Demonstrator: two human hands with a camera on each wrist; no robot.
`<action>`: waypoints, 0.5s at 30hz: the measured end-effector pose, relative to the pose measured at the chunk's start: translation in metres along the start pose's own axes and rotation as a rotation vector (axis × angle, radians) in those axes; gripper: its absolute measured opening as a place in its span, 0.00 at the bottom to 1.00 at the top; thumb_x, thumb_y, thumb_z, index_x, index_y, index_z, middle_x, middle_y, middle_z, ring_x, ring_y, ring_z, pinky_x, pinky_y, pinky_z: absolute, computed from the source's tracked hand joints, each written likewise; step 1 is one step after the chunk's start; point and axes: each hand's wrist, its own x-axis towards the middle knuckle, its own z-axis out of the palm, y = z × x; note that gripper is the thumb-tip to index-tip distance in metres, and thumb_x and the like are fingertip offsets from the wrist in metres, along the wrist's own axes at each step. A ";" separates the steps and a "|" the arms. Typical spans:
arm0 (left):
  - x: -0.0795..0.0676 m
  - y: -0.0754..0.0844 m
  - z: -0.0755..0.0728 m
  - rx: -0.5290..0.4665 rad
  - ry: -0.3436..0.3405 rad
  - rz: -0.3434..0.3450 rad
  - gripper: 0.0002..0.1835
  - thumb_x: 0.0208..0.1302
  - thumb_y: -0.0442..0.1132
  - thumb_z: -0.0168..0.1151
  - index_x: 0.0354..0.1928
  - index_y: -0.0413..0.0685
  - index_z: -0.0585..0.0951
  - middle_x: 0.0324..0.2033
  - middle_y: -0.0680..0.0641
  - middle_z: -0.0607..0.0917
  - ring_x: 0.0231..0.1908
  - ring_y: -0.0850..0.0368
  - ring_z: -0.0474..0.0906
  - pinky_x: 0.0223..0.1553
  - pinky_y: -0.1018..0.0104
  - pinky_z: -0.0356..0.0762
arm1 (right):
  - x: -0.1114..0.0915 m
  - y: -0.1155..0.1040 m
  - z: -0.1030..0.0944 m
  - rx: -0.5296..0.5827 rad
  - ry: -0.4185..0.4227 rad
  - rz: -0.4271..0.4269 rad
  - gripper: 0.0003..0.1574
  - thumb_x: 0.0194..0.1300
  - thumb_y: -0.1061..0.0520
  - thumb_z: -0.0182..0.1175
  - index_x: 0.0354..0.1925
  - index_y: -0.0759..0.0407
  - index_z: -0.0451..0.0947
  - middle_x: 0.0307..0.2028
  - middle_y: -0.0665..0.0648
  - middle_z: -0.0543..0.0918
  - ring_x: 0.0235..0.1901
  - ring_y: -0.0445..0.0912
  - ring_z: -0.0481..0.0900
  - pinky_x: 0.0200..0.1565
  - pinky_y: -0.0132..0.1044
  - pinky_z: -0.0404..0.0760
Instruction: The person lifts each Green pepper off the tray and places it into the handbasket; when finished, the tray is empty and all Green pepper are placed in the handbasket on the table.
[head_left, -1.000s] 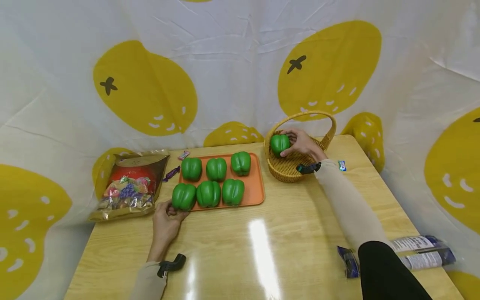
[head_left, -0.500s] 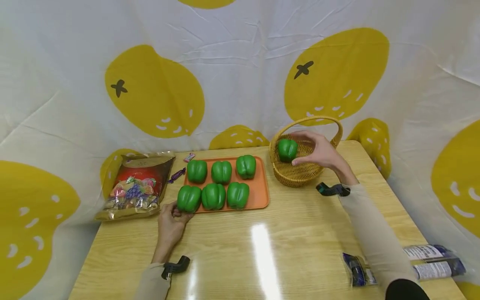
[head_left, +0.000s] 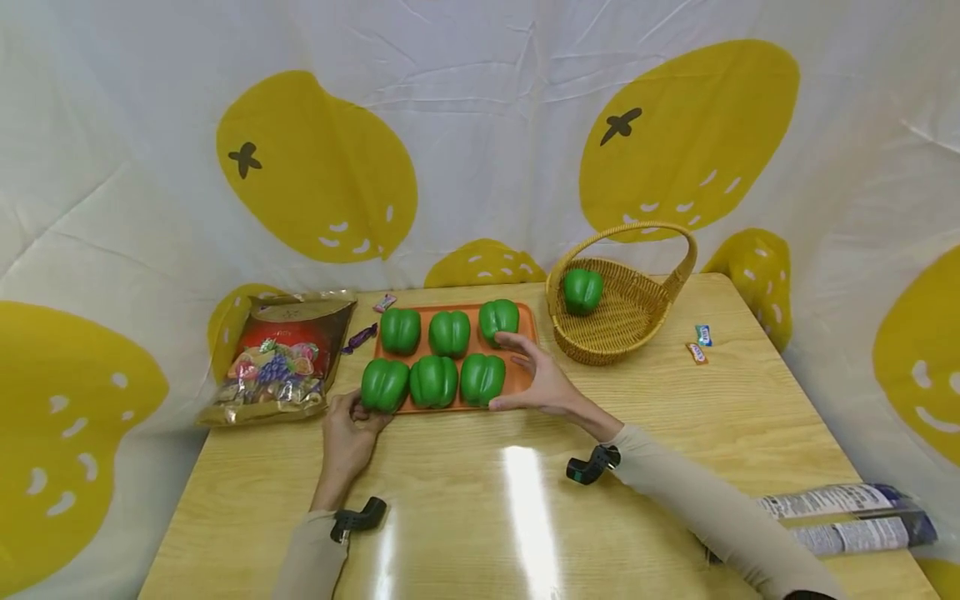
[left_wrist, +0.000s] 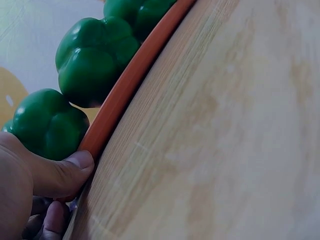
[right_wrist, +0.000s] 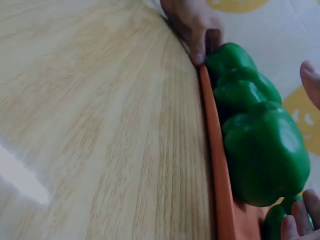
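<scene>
Several green bell peppers stand in two rows on an orange tray (head_left: 528,323) in the head view. My left hand (head_left: 350,442) pinches the tray's near left corner, the thumb on top of the rim (left_wrist: 117,95) in the left wrist view. My right hand (head_left: 551,385) is over the tray's right end, thumb and fingers spread apart and nothing between them. Its fingertips are right beside the front right bell pepper (head_left: 482,380) and just below the back right bell pepper (head_left: 498,320). Another bell pepper (head_left: 582,291) lies at the left side of a wicker basket (head_left: 626,312).
The basket's tall handle (head_left: 637,225) arches over it. Left of the tray lies a gold candy bag (head_left: 281,358). Small wrapped candies lie by the tray, including a purple candy (head_left: 361,337), and right of the basket, including an orange candy (head_left: 697,353). A plastic package (head_left: 847,517) lies at front right.
My right hand has let go of a bell pepper in the basket and moved left to the tray's right end. My left hand has stayed at the tray's corner.
</scene>
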 end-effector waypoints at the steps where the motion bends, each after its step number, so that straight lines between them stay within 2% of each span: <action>1: 0.001 0.001 0.000 0.000 0.002 0.006 0.32 0.47 0.31 0.79 0.56 0.31 0.78 0.40 0.41 0.77 0.35 0.48 0.77 0.36 0.73 0.72 | 0.002 0.008 0.002 -0.027 0.000 0.014 0.65 0.42 0.61 0.81 0.73 0.64 0.57 0.70 0.66 0.63 0.70 0.61 0.60 0.71 0.59 0.59; 5: 0.002 0.003 0.001 -0.005 0.002 0.025 0.32 0.46 0.30 0.78 0.56 0.29 0.78 0.40 0.40 0.77 0.35 0.47 0.77 0.36 0.71 0.75 | 0.005 0.026 0.008 -0.077 0.022 0.085 0.58 0.43 0.59 0.81 0.70 0.58 0.65 0.67 0.59 0.70 0.66 0.55 0.69 0.69 0.51 0.66; 8: 0.002 0.003 0.001 -0.005 0.004 0.029 0.32 0.45 0.29 0.78 0.55 0.29 0.78 0.40 0.39 0.78 0.34 0.46 0.78 0.36 0.70 0.75 | 0.005 0.030 0.010 -0.109 0.041 0.092 0.51 0.43 0.56 0.82 0.65 0.53 0.72 0.63 0.55 0.76 0.61 0.53 0.75 0.64 0.49 0.73; 10: 0.002 0.003 0.001 -0.001 0.007 0.029 0.32 0.46 0.30 0.78 0.56 0.29 0.78 0.40 0.40 0.78 0.34 0.47 0.78 0.36 0.69 0.75 | 0.005 0.020 0.008 -0.131 0.050 0.055 0.48 0.43 0.58 0.81 0.63 0.56 0.75 0.60 0.57 0.78 0.59 0.55 0.77 0.62 0.51 0.76; 12: 0.001 0.002 0.001 0.000 0.007 0.022 0.32 0.47 0.30 0.78 0.56 0.29 0.78 0.40 0.40 0.78 0.34 0.47 0.78 0.36 0.70 0.75 | 0.004 0.000 0.003 -0.137 0.057 -0.009 0.46 0.41 0.62 0.81 0.61 0.62 0.76 0.58 0.61 0.79 0.58 0.58 0.78 0.61 0.51 0.76; 15: 0.000 0.001 0.000 0.007 0.005 0.009 0.32 0.48 0.31 0.78 0.57 0.30 0.77 0.40 0.40 0.77 0.34 0.48 0.78 0.36 0.74 0.74 | 0.002 -0.040 -0.019 -0.138 0.054 -0.167 0.45 0.37 0.70 0.80 0.57 0.73 0.76 0.55 0.69 0.80 0.56 0.59 0.79 0.59 0.49 0.78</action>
